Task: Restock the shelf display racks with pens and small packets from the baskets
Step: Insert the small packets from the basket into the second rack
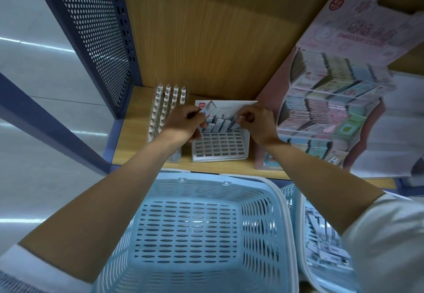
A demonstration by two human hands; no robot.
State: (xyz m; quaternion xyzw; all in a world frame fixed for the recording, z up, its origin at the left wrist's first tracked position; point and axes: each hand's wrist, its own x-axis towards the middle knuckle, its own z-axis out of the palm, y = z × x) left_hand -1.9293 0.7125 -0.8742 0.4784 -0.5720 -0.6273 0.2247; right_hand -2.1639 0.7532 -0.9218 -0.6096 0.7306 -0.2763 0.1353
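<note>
A white slotted display rack (220, 147) stands on the wooden shelf (128, 148). Several small grey packets (216, 125) stand in its back rows, and the front slots hold nothing. My left hand (183, 123) holds a small packet (207, 110) above the rack's back left corner. My right hand (254, 123) pinches another packet (234, 121) at the rack's back right. To the left stands a rack of white pens (165, 107), tips up. A light blue basket (197, 230) with nothing in it sits below the shelf.
A second basket (321, 244) at the lower right holds packets. A pink tiered sticker display (325, 100) fills the shelf's right side. A dark perforated metal panel (91, 33) closes the shelf on the left. The wooden back wall (206, 40) rises behind the racks.
</note>
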